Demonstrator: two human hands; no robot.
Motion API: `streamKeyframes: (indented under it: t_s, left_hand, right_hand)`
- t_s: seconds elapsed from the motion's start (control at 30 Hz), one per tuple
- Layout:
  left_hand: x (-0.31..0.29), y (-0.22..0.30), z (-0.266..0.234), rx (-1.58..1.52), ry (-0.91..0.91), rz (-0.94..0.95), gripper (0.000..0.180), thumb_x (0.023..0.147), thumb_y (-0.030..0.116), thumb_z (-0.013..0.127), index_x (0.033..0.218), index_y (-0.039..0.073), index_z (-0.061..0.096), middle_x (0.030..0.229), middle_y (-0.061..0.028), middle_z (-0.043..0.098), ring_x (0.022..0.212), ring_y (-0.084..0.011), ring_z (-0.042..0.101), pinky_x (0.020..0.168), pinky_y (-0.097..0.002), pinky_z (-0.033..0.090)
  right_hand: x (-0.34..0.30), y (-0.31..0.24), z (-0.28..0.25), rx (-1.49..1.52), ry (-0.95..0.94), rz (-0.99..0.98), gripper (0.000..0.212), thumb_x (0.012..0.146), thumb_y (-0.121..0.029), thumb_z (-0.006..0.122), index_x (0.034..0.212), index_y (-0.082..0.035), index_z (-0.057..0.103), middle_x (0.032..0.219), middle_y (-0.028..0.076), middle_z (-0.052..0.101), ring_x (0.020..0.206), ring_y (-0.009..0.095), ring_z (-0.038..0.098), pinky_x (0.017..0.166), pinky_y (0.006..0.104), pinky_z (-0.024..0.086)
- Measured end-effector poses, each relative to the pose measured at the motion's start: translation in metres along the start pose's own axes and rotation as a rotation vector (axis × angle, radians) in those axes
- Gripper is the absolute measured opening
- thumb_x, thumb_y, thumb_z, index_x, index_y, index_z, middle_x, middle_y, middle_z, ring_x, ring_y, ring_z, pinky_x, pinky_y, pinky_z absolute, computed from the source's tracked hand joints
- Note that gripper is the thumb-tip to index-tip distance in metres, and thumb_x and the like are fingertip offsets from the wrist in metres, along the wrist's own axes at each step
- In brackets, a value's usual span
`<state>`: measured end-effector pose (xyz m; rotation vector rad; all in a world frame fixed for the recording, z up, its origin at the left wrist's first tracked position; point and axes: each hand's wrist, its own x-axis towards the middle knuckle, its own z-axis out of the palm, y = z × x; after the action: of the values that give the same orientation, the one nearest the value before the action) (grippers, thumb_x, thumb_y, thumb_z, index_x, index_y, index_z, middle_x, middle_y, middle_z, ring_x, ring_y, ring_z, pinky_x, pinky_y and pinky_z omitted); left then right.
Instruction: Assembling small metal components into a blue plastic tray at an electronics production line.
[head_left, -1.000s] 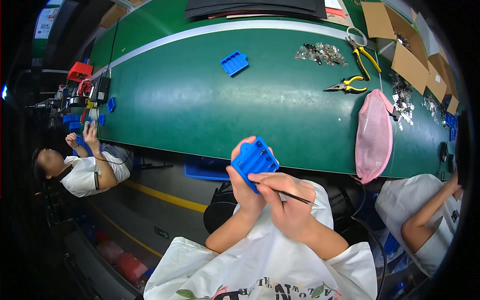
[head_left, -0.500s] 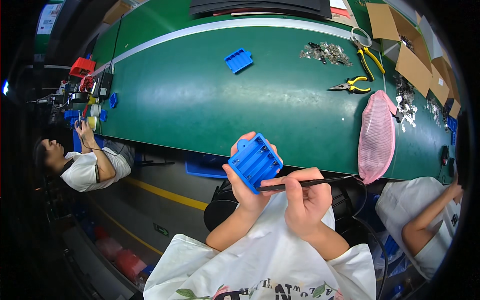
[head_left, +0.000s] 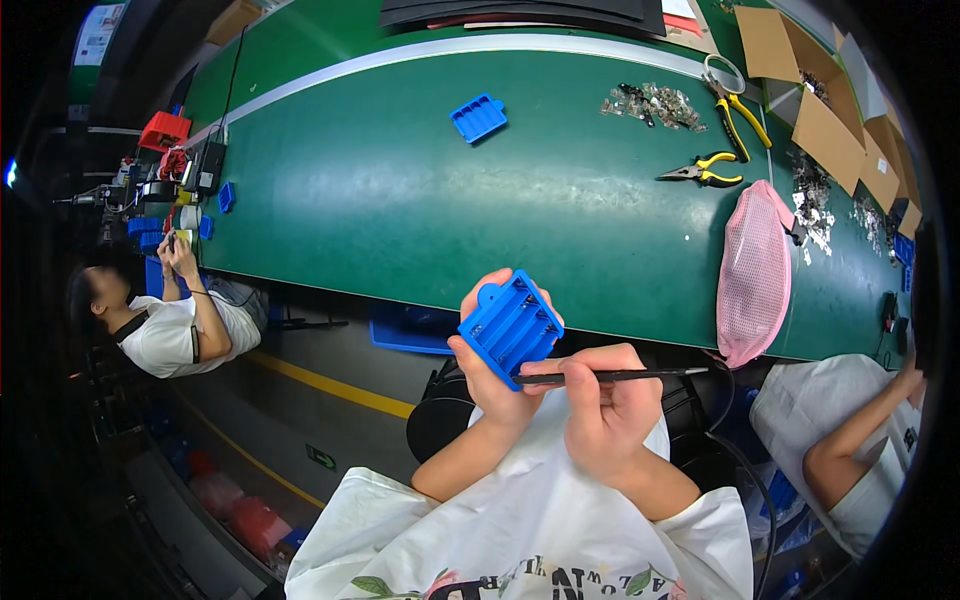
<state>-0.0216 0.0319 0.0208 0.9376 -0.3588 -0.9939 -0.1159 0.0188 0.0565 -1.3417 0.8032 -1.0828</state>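
Note:
My left hand (head_left: 496, 392) grips a blue battery case (head_left: 512, 328) by its edges, its open side up and tilted. Long slots run across the case, and small metal contacts show at the slot ends. Between the fingers and thumb of my right hand (head_left: 612, 410) lies a pair of slim black tweezers (head_left: 640, 374). One end of them meets the lower corner of the case; the pale pointed end sticks out to the right. Whether the tweezers touch a contact is too small to tell.
On the green table (head_left: 380, 200) lie another blue battery case (head_left: 478, 119), a pile of small metal parts (head_left: 655, 106), two yellow-handled pliers (head_left: 718, 170) and a pink mesh pouch (head_left: 752, 275). Cardboard boxes (head_left: 828, 140) stand far right. Co-workers (head_left: 185, 325) sit at both sides.
The tweezers have turned slightly, their pointed end now lower on the right. My right hand has shifted a little downward. The battery case has barely moved. The left co-worker's hands moved slightly.

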Motion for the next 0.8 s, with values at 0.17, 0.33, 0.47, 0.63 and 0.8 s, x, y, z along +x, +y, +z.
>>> streamKeyframes:
  t_s: [0.17,0.33,0.47,0.63,0.8]
  left_hand:
    - [-0.002,-0.001,0.003,0.051,0.082,0.021,0.072,0.086,0.067,0.027,0.122,0.005,0.037,0.1,-0.0156,0.051,0.08,-0.0236,0.052,0.065,-0.0329,0.046]
    - [-0.002,-0.003,-0.008,-0.015,0.008,-0.003,0.07,0.089,0.063,0.024,0.126,0.004,0.037,0.103,-0.017,0.052,0.083,-0.0239,0.056,0.07,-0.0341,0.05]
    - [0.005,-0.003,-0.021,0.013,-0.071,-0.122,0.063,0.092,0.056,0.028,0.132,0.007,0.031,0.107,-0.0165,0.05,0.091,-0.0271,0.054,0.073,-0.0411,0.049]
    - [0.013,-0.009,-0.037,0.02,-0.081,-0.221,0.049,0.095,0.038,0.036,0.132,0.006,0.033,0.115,-0.0146,0.049,0.103,-0.0282,0.054,0.083,-0.0459,0.048]
    - [0.016,-0.009,-0.037,0.077,-0.083,-0.389,0.044,0.094,0.026,0.042,0.131,0.004,0.034,0.111,-0.0121,0.049,0.1,-0.0264,0.056,0.08,-0.0452,0.05]
  right_hand:
    - [-0.007,0.008,0.004,-0.02,0.071,-0.076,0.004,0.085,0.001,0.056,0.086,0.004,0.053,0.083,0.014,0.067,0.064,0.018,0.067,0.054,0.0248,0.053]
    - [-0.005,0.008,0.004,0.023,0.038,-0.024,0.006,0.089,0.0,0.05,0.087,0.005,0.047,0.082,0.021,0.065,0.067,0.022,0.067,0.057,0.0273,0.054]
    - [0.001,0.012,-0.005,0.104,0.208,-0.02,0.009,0.093,-0.004,0.04,0.089,0.003,0.039,0.075,0.024,0.062,0.064,0.028,0.065,0.055,0.0324,0.055]
    - [0.038,0.072,-0.068,-0.268,0.356,0.375,0.019,0.09,-0.012,0.054,0.077,0.001,0.048,0.055,0.005,0.057,0.046,0.009,0.054,0.043,0.0212,0.04]
    - [0.042,0.131,-0.112,-0.732,0.275,0.484,0.023,0.086,-0.021,0.059,0.084,0.002,0.056,0.055,0.01,0.058,0.047,0.019,0.057,0.047,0.0319,0.042]
